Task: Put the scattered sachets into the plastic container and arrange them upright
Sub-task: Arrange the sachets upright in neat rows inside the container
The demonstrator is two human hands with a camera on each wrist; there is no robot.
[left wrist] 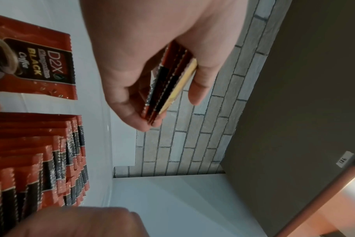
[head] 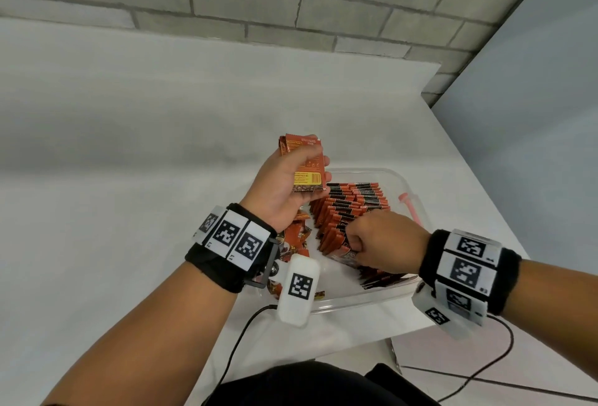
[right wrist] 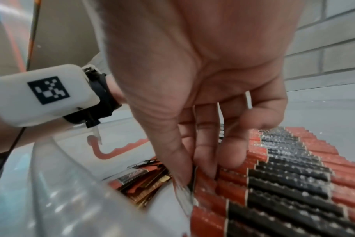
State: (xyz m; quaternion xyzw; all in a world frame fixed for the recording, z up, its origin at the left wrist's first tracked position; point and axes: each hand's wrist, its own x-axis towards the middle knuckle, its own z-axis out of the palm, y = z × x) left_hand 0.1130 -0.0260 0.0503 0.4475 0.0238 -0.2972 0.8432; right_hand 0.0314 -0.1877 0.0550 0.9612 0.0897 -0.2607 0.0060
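My left hand (head: 291, 185) hovers over the far left corner of the clear plastic container (head: 401, 185) and grips a small stack of red sachets (head: 307, 159), seen edge-on as the stack (left wrist: 168, 86) between thumb and fingers. A long row of upright red-and-black sachets (head: 356, 205) fills the container's middle. My right hand (head: 362, 237) reaches into the near end of that row; in the right wrist view the thumb and forefinger of the right hand (right wrist: 192, 173) pinch the top edge of one sachet in the row (right wrist: 284, 176). Loose sachets (head: 294, 240) lie flat at the container's left side.
The container sits near the right front corner of a white table (head: 129, 179), with a brick wall behind. A pink latch (head: 409, 208) hangs on the container's right rim. A black cable (head: 239, 341) runs down from my left wrist camera.
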